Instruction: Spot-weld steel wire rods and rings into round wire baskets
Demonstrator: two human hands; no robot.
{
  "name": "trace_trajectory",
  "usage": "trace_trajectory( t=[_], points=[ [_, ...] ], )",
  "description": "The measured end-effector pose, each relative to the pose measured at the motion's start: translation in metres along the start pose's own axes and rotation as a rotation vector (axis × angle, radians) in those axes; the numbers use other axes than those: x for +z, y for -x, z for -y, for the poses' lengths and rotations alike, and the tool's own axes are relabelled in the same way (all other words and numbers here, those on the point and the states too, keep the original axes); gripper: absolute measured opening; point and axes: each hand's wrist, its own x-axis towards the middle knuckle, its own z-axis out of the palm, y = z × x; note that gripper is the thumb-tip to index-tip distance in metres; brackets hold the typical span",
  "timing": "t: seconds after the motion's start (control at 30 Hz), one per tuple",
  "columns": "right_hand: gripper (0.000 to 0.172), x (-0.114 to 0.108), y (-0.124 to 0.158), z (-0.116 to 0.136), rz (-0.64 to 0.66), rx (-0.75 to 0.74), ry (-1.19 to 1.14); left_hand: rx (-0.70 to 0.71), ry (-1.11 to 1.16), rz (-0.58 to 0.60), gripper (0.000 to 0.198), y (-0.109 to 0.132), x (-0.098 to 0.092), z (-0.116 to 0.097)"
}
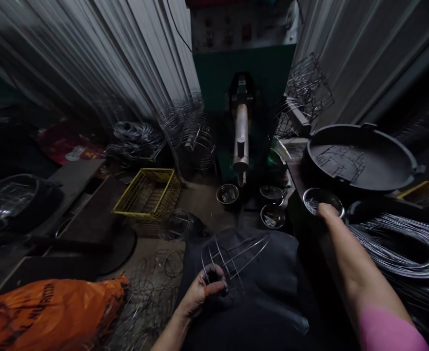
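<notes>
My left hand (209,287) is closed on a bent wire frame (232,261), which it holds above the dark apron (273,273) over my lap. Thumb and fingers pinch the near left end of the frame, and its curved wires reach up and to the right. On the right, my arm stretches forward and my right hand (327,212) dips into a round metal bowl (311,192). Short metal pieces (311,205) lie in that bowl beside the hand. The right fingertips are hidden, so what they hold does not show.
Ahead stands a machine with a metal arm (241,131). Small bowls (228,194) sit below it. A large black pan (379,165) and wire coils (400,248) are at right. At left are a yellow basket (145,192), an orange sack (49,312) and scattered wire rings (145,297).
</notes>
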Motion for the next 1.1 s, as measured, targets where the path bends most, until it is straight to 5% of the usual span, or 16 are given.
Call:
trace_trajectory(
  t=[0.13, 0.27, 0.37, 0.47, 0.57, 0.83, 1.1],
  points=[
    [0.029, -0.011, 0.007, 0.002, 0.086, 0.040, 0.065, 0.139, 0.091, -0.125, 0.029, -0.010, 0.010, -0.007],
    [0.034, -0.029, 0.041, 0.017, 0.012, -0.054, 0.107, 0.265, 0.180, -0.172, 0.032, -0.025, 0.027, -0.017],
    [0.027, -0.038, 0.092, 0.044, -0.010, -0.345, 0.048, 0.304, 0.142, -0.152, 0.033, -0.034, 0.040, -0.020],
    [0.017, -0.040, 0.148, 0.081, 0.054, -0.748, -0.234, 0.323, 0.110, -0.157, 0.035, -0.036, 0.052, -0.013],
    [0.014, -0.041, 0.188, 0.113, 0.132, -0.966, -0.489, 0.331, 0.103, -0.138, 0.033, -0.032, 0.058, -0.002],
    [0.025, -0.035, 0.229, 0.140, 0.361, -0.856, -1.027, 0.382, 0.150, -0.076, 0.031, -0.019, 0.040, 0.014],
    [0.028, -0.017, 0.252, 0.146, 0.180, -0.752, -1.187, 0.416, 0.193, -0.048, 0.033, -0.019, 0.034, 0.017]
  ],
)
